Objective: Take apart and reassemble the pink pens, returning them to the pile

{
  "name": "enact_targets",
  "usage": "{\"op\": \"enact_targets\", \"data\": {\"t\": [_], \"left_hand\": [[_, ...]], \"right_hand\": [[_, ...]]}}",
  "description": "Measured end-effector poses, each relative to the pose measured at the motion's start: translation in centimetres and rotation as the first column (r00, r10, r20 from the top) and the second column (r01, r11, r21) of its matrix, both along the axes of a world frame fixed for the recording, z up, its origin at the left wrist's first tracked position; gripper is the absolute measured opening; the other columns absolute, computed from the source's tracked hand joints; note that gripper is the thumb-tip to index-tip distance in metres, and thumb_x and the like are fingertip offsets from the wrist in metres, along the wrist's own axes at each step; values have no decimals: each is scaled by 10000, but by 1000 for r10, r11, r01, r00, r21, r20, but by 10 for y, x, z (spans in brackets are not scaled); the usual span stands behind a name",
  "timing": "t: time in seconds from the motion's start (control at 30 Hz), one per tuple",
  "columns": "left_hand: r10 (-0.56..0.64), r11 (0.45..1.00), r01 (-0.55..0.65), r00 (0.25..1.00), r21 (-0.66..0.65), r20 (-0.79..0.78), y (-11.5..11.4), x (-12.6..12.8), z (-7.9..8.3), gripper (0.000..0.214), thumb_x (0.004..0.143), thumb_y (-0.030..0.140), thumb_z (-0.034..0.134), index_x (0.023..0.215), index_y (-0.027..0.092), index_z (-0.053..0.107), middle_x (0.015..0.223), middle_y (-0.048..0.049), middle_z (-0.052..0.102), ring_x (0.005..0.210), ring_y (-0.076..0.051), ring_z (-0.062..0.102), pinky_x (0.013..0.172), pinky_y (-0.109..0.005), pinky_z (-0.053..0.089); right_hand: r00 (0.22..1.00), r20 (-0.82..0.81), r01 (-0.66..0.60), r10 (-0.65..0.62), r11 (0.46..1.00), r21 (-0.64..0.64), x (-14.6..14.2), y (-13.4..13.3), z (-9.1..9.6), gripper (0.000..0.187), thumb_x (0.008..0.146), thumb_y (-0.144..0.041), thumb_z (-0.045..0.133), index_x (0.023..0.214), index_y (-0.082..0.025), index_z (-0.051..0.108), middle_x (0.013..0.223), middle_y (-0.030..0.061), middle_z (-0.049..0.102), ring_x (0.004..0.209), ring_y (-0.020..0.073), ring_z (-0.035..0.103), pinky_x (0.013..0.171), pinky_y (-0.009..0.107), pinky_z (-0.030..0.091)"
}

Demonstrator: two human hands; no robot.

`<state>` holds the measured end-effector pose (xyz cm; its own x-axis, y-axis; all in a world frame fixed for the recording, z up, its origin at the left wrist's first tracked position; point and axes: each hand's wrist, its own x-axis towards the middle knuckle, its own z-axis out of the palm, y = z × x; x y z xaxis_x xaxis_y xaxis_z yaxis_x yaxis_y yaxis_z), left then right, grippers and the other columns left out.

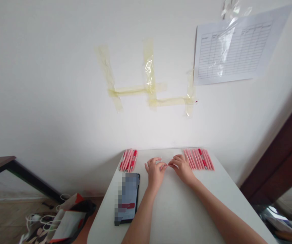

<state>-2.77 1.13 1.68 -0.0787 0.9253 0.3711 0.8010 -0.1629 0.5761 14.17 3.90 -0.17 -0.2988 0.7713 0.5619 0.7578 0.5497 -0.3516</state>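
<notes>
My left hand (156, 172) and my right hand (182, 168) meet fingertip to fingertip above the middle of the white table (178, 210). Each pinches with thumb and forefinger; whatever small thing lies between them is too tiny to name. The other fingers of my left hand are raised and curled. Left of my hands lies a bunch of pink and red pens (128, 160), some overlapping. Close to the right of my right hand, more pens (195, 159) lie side by side in a row, mostly pink with a darker red one among them.
A phone (128, 198) lies on the table beside my left forearm, its screen partly pixelated. Behind the table rises a white wall (59, 84) with yellowed tape strips (149, 74) and a printed sheet (233, 54). Bags (66, 217) sit on the floor at left.
</notes>
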Motion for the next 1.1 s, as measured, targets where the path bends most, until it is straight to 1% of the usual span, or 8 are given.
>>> {"op": "enact_targets", "data": {"t": [0.17, 0.33, 0.53, 0.73, 0.83, 0.93, 1.0, 1.1], "left_hand": [[-4, 1000, 4, 1000, -4, -6, 0, 1, -1, 106, 836, 286, 726, 892, 345, 793, 1251, -32, 662, 1287, -271, 497, 1191, -657, 224], [-3, 1000, 3, 1000, -16, -11, 1, 1, -2, 110, 807, 271, 758, 875, 350, 793, 1253, -24, 658, 1295, -269, 494, 1194, -664, 214], [0, 1000, 0, 1000, -8, 0, 1, 2, -3, 73, 810, 279, 752, 846, 333, 786, 1248, -30, 655, 1295, -269, 491, 1188, -679, 202], [15, 1000, -15, 999, 4, 35, 0, 2, -2, 73, 794, 241, 749, 812, 308, 775, 1225, -24, 656, 1263, -262, 502, 1189, -656, 199], [29, 1000, -29, 999, 8, 40, 0, 0, -1, 89, 791, 221, 740, 822, 300, 769, 1216, -26, 655, 1253, -260, 503, 1186, -641, 211], [42, 999, -42, 998, 5, 43, 1, -1, 0, 86, 791, 218, 737, 819, 295, 765, 1208, -28, 655, 1245, -259, 507, 1181, -623, 231], [56, 998, -56, 997, 1, 44, 1, -2, 1, 76, 790, 227, 739, 813, 295, 764, 1202, -28, 656, 1241, -260, 512, 1178, -616, 239], [77, 997, -77, 996, 3, 34, 2, -2, 1, 66, 790, 242, 742, 806, 302, 766, 1193, -26, 664, 1232, -258, 522, 1174, -602, 252]], "right_hand": [[1000, -29, 12, -12, 1000, -5, 2, 1, 0, 194, 994, -303, 553, 932, -296, 737, 933, 35, 716, 1096, 259, 571, 1080, 527, 343], [998, -58, -8, 7, 1000, -14, 2, 2, -1, 198, 989, -307, 554, 942, -291, 746, 935, 52, 716, 1077, 264, 582, 1042, 499, 395], [989, -144, -41, 33, 998, -51, 3, 4, -4, 168, 968, -273, 581, 996, -280, 746, 977, 61, 723, 1067, 253, 598, 1016, 467, 429], [984, -169, -68, 55, 995, -76, 9, 6, -3, 231, 987, -256, 530, 1092, -256, 736, 1066, 90, 709, 1069, 240, 613, 1006, 438, 450], [992, -110, -61, 55, 997, -53, 15, 8, -3, 305, 986, -168, 468, 1134, -250, 721, 1095, 86, 711, 1098, 250, 589, 1013, 463, 437], [999, 5, -40, 40, 999, -20, 21, 11, -5, 393, 946, -69, 433, 1095, -273, 734, 1124, 62, 716, 1146, 270, 547, 1043, 521, 394], [997, 72, -32, 33, 999, -19, 24, 12, -7, 391, 919, -52, 468, 1042, -294, 748, 1164, 43, 710, 1180, 282, 522, 1057, 552, 368], [990, 137, -28, 32, 999, -27, 26, 12, -9, 338, 884, -65, 556, 971, -319, 762, 1215, 20, 694, 1220, 297, 498, 1059, 562, 361]]}}
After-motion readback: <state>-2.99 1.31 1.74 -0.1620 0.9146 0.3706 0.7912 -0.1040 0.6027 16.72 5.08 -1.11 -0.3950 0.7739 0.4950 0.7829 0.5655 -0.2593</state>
